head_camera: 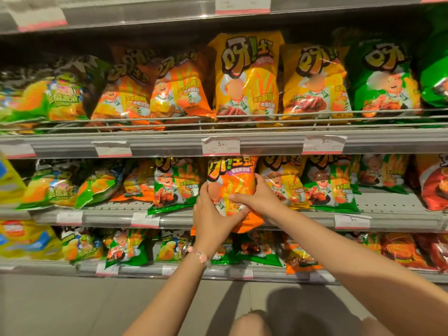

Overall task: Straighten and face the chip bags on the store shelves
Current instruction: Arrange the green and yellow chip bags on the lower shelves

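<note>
Both hands hold one orange bag (pixel 231 183) at the middle shelf (pixel 388 220), near the centre of the view. The left hand (pixel 213 217) cups the bag's lower left side, its thumb up along the left edge and its fingers under the bottom. The right hand (pixel 257 197) wraps the right side, with its thumb laid across the bag's front. Each grip is closed on the bag. The bag stands upright and faces out, its top just under a price tag (pixel 221 146) on the shelf above, and its bottom edge hangs down past the front lip of the middle shelf. A beaded bracelet (pixel 200 255) sits on the left wrist.

To the left of the held bag a green bag (pixel 174 187) stands on the same shelf, tilted a little. To the right a yellow bag (pixel 282 180) is touched by the back of the right hand, and past it stands another green bag (pixel 332 185). On the top shelf (pixel 169 141) a tall yellow bag (pixel 244 76) stands straight above the held one, behind a wire rail (pixel 315 112); the orange bags (pixel 155 88) to its left lean over. The lower shelf (pixel 266 272) holds more bags, blurred. The far left of all rows is smeared and hard to read. The floor (pixel 60 306) is grey, and a knee (pixel 249 323) shows at the near edge.
</note>
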